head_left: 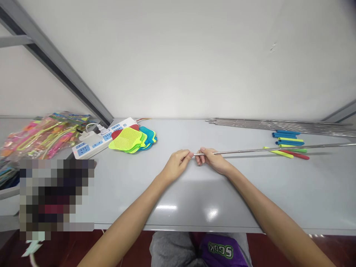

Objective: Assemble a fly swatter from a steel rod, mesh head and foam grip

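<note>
The thin steel rod [250,151] runs from between my hands out to the right, its far end cut off by the frame edge. The right hand [213,160] has its grip pinched on the rod, thumb against fingers. The left hand [176,165] has its fingertips [189,153] pressed together at the near tip, though I can't tell whether they hold it. Coloured plastic handles [289,152] lie just beyond on the tabletop [250,193], and a pixelated patch [55,196] hides the lower left.

Bright, even overhead light; white glare spots on grey table [191,211]; wide-angle bowing at edges; pixelated patch [55,196] lower left.
</note>
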`<state>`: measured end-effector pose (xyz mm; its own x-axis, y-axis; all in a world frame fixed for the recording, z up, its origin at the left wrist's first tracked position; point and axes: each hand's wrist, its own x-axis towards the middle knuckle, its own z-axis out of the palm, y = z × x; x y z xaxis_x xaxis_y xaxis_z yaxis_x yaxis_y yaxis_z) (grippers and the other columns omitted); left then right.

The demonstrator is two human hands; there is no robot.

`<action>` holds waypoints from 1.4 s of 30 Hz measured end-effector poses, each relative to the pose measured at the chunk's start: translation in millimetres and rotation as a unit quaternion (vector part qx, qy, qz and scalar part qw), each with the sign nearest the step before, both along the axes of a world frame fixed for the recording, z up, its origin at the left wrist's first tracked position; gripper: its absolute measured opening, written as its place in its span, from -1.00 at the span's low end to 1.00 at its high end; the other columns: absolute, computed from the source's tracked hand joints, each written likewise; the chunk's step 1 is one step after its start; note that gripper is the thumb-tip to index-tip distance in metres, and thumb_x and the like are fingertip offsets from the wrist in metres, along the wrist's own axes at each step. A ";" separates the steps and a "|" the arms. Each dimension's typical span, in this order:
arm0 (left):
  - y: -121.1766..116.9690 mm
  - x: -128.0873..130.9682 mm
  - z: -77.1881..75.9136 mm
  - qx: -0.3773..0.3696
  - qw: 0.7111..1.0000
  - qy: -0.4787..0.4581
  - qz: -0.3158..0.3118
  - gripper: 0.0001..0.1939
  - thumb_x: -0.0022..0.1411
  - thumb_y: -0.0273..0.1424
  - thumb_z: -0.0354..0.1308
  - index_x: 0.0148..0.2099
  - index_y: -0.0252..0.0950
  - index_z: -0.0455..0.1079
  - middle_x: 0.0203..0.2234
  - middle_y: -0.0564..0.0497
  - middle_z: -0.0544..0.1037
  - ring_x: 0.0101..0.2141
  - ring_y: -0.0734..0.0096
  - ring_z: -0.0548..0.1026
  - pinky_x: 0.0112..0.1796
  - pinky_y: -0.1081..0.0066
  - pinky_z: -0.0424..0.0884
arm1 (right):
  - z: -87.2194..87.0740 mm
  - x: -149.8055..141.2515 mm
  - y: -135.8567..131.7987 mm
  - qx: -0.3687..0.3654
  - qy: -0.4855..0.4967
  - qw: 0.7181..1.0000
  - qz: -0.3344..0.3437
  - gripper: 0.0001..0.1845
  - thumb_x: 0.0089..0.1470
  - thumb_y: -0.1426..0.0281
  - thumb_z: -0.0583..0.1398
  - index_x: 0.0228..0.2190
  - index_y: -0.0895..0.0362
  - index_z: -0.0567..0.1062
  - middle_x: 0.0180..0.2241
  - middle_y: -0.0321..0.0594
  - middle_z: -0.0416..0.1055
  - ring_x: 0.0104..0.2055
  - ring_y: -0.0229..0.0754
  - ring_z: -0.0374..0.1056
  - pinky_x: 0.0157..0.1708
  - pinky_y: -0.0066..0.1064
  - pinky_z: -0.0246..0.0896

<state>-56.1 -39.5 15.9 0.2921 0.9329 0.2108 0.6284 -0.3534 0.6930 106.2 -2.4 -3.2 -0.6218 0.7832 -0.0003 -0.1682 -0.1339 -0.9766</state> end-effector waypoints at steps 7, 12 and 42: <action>-0.4 0.8 -2.9 -0.021 1.000 -0.014 0.001 -0.63 0.19 -0.26 -0.27 -0.52 -0.32 0.18 -0.64 0.12 0.24 -0.57 0.58 0.18 -0.49 0.53 0.10 | 0.3 -0.6 -0.3 0.032 -0.011 0.999 0.007 -0.54 0.05 0.21 -0.07 -0.74 0.19 0.23 -0.57 -0.24 0.24 -0.49 -0.30 0.19 -0.40 -0.40 0.10; -1.4 2.6 -4.4 -0.028 0.999 -0.025 0.004 -0.63 0.19 -0.26 -0.26 -0.49 -0.33 0.24 -0.61 0.09 0.31 -0.54 0.56 0.22 -0.47 0.52 0.14 | -1.0 -1.3 -0.3 0.047 -0.022 0.999 0.004 -0.53 0.04 0.19 -0.08 -0.74 0.18 0.23 -0.57 -0.23 0.25 -0.49 -0.30 0.19 -0.39 -0.39 0.10; 0.9 4.7 -0.4 0.000 0.998 -0.044 0.048 -0.68 0.16 -0.24 -0.20 -0.50 -0.31 0.21 -0.66 0.14 0.18 -0.60 0.60 0.12 -0.53 0.55 0.09 | 1.3 -5.8 -2.3 0.040 -0.048 0.996 -0.061 -0.52 -0.01 0.15 -0.03 -0.74 0.20 0.31 -0.63 -0.25 0.25 -0.60 -0.34 0.16 -0.52 -0.46 0.11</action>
